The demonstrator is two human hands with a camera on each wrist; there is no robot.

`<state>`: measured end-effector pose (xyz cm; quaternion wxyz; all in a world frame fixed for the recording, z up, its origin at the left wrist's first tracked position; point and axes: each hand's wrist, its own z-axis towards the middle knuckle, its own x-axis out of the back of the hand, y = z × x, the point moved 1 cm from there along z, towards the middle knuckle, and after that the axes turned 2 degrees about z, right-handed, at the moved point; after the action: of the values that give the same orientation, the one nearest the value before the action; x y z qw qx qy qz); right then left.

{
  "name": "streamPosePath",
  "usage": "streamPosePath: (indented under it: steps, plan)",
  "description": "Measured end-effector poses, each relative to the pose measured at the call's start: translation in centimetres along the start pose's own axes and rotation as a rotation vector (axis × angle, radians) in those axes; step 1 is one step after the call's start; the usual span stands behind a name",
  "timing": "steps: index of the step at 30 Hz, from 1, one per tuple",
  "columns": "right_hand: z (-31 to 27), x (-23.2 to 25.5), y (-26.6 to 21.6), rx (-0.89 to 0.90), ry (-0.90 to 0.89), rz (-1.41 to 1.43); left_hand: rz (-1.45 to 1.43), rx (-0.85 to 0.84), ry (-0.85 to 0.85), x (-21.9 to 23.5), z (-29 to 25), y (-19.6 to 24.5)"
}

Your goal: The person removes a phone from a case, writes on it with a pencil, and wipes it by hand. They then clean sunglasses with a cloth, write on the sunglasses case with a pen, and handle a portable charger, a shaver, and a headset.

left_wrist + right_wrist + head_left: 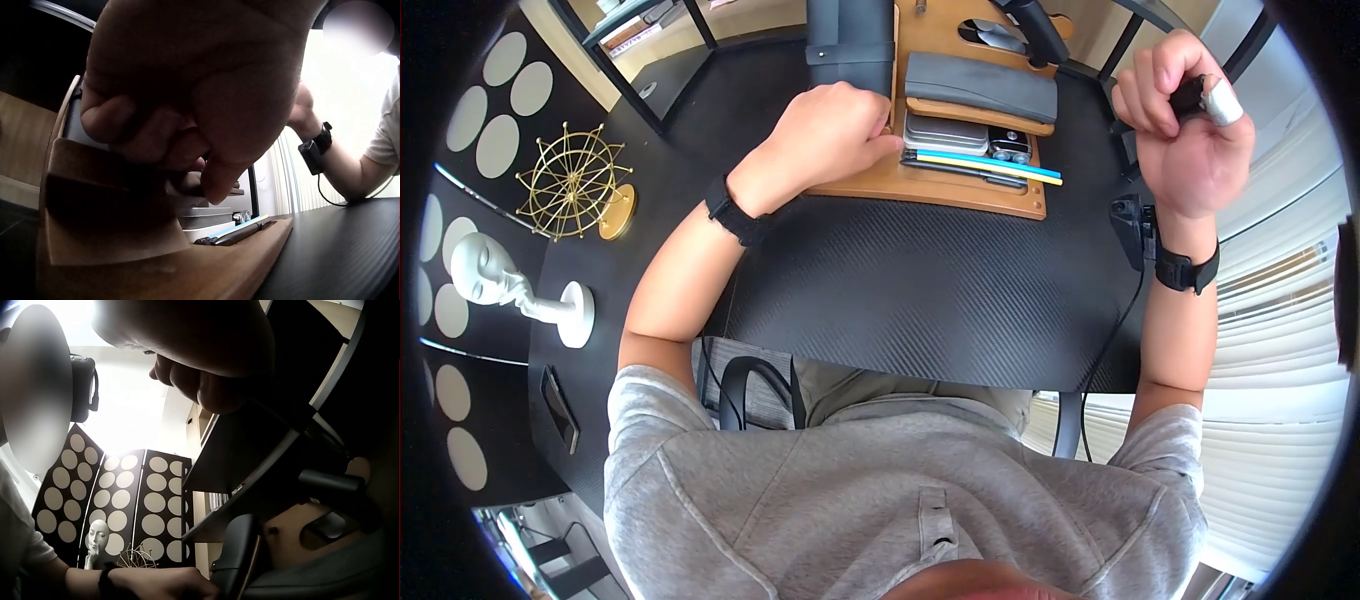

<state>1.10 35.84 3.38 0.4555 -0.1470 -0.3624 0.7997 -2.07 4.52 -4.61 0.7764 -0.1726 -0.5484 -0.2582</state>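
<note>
My right hand (1195, 150) is raised at the right of the head view, palm up, fingers curled round a small dark thing (1188, 97). A silvery-white piece (1223, 103) shows at the thumb. My left hand (830, 130) has curled fingers over the left part of a wooden desk organizer (990, 198). In the left wrist view, its thumb (219, 184) points down close to a wooden ledge (87, 156); I cannot tell whether those fingers hold anything. Right of this hand, the organizer bears a silver metal case (945, 135), a dark grey glasses case (980, 88) and pens (990, 167).
The organizer stands on a black textured desk (940, 280). At the left are a gold Ferris wheel ornament (573, 180), a white head figurine (485, 270) and a phone (560, 410). A black case (850, 50) stands behind. A cable (1115, 335) hangs from the right wrist camera.
</note>
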Motion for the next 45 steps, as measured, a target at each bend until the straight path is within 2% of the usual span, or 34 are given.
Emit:
streamPosePath:
  steps: [5, 8, 11, 15, 16, 18, 22, 26, 27, 33, 34, 39, 42, 45]
  plan:
    - [0.1, -0.3, 0.6, -0.014, 0.019, -0.015, 0.013, -0.009, -0.004, 0.0, 0.0, -0.1]
    - [0.1, 0.3, 0.8, -0.008, -0.051, -0.127, 0.011, 0.024, -0.041, 0.6, 0.1, 0.4]
    - [0.0, 0.2, 1.2, 0.017, -0.009, -0.186, 0.013, 0.024, -0.042, 0.6, 0.1, 0.5]
    - [-0.3, 0.3, 2.3, -0.037, 0.172, -0.453, 0.022, -0.009, -0.011, 0.0, 0.1, 0.0]
    - [-0.3, 0.8, 2.2, -0.147, 0.078, -0.492, 0.02, -0.01, -0.008, 0.0, 0.1, 0.0]
    - [0.5, -1.2, 2.7, -0.015, -0.104, -0.635, 0.017, -0.01, -0.007, 0.0, 0.1, 0.0]
    - [0.2, -2.4, 3.3, -0.345, -0.316, -0.918, 0.011, -0.008, -0.015, 0.1, 0.1, 0.0]
    - [-0.4, -1.8, 4.4, -0.361, -0.508, -1.024, 0.013, -0.007, -0.028, 0.2, 0.0, 0.1]
    - [-0.3, -1.9, 4.3, -0.418, -0.513, -1.027, 0.013, -0.01, -0.023, 0.2, 0.0, 0.0]
    - [-1.0, -3.2, 6.2, -0.365, -0.543, -1.068, 0.017, 0.005, -0.023, 0.1, 0.1, 0.1]
    - [-1.1, -3.9, 6.8, -0.412, -0.553, -1.073, 0.019, 0.011, -0.028, 0.1, 0.1, 0.1]
    - [-1.6, -6.5, 7.6, -0.264, -0.488, -1.133, 0.017, 0.014, -0.026, 0.0, 0.1, 0.0]
    - [-1.9, -5.6, 8.3, -0.234, -0.48, -1.226, 0.013, 0.019, -0.03, -0.1, 0.1, 0.0]
    - [-1.8, -5.1, 8.2, -0.349, -0.538, -1.304, 0.012, 0.022, -0.036, 0.0, 0.1, 0.0]
